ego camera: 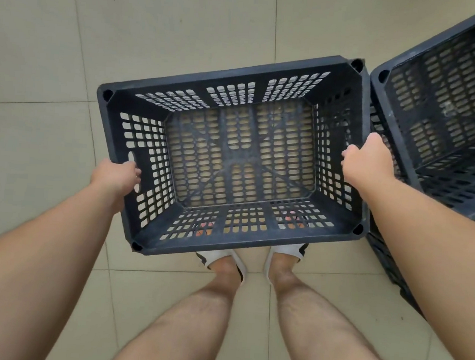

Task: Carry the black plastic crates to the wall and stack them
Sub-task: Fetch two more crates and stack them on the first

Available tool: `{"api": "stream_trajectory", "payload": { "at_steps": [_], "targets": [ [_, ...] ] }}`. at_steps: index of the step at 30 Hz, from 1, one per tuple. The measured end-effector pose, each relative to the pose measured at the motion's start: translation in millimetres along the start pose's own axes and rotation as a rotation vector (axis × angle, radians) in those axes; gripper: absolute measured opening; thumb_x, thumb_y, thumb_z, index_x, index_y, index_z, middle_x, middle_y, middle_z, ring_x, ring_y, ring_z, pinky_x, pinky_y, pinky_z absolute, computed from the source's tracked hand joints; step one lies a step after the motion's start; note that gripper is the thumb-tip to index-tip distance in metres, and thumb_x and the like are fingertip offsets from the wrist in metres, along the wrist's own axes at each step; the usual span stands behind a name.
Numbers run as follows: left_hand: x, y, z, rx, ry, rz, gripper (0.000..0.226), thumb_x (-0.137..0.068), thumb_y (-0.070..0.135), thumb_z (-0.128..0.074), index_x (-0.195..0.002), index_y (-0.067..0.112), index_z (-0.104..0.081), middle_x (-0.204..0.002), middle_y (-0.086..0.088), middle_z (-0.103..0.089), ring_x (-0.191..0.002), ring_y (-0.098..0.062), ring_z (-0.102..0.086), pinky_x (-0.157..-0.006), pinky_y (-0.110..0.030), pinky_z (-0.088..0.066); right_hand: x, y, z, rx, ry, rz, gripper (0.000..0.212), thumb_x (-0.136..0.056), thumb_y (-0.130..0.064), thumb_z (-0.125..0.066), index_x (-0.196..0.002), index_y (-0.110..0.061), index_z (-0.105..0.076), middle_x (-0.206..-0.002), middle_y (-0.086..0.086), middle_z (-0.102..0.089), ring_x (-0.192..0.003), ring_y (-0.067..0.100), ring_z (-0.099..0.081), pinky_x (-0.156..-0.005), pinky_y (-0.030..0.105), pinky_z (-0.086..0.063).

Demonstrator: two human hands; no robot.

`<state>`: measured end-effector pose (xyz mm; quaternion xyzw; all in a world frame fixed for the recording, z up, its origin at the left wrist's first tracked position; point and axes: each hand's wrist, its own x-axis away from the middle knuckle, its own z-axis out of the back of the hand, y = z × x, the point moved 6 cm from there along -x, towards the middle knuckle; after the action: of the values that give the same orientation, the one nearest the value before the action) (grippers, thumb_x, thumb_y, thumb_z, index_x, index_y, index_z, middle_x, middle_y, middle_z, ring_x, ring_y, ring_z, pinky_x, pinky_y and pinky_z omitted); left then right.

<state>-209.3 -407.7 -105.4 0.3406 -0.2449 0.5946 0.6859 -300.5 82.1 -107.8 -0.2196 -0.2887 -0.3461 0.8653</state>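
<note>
While outstretched — left hand (114, 178), right hand (371, 162) round crate (240, 163)

1. A crate (241, 157) is held at frame centre, above the floor (56, 52).
2. Its left wall is gripped by the left hand (114, 178), its right wall by the right hand (371, 162).
3. A stack of crates (446, 116) is seen just beside it, at the right edge.
4. The feet (224, 261) are placed under its lower rim.

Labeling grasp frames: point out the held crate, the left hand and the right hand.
held crate (241, 157), head view, slotted floor.
left hand (114, 180), head view, back of hand.
right hand (370, 162), head view, back of hand.
</note>
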Motion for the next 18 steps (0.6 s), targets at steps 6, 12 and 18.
{"api": "stream_trajectory", "payload": {
  "at_steps": [6, 12, 18],
  "targets": [
    [0, -3, 4, -0.002, -0.020, -0.002, 0.018, -0.103, 0.023, -0.049, -0.116, 0.012, -0.056, -0.090, 0.002, -0.068, -0.091, -0.017, -0.071, -0.101, -0.047, -0.053, -1, 3, 5, -0.034, -0.026, 0.029, 0.015, -0.103, -0.023, -0.046, -0.106, -0.008, -0.046, -0.114, 0.015, -0.063, -0.102, 0.036, -0.063, -0.091, 0.055, -0.053],
    [35, -3, 39, 0.009, -0.059, 0.021, 0.038, -0.101, 0.026, -0.051, -0.136, 0.011, -0.055, -0.090, 0.004, -0.070, -0.085, -0.013, -0.071, -0.103, -0.051, -0.050, 31, -2, 41, 0.048, 0.004, 0.004, 0.020, -0.105, -0.022, -0.049, -0.117, -0.007, -0.050, -0.119, 0.014, -0.060, -0.102, 0.035, -0.060, -0.069, 0.041, -0.049],
    [107, 8, 108, 0.071, -0.058, 0.008, 0.030, -0.103, 0.023, -0.051, -0.128, 0.010, -0.060, -0.090, 0.003, -0.068, -0.086, -0.014, -0.068, -0.103, -0.053, -0.049, 100, -20, 102, 0.005, 0.007, 0.011, 0.016, -0.099, -0.023, -0.050, -0.104, -0.008, -0.049, -0.118, 0.019, -0.062, -0.105, 0.041, -0.061, -0.089, 0.053, -0.053]
  ]
}}
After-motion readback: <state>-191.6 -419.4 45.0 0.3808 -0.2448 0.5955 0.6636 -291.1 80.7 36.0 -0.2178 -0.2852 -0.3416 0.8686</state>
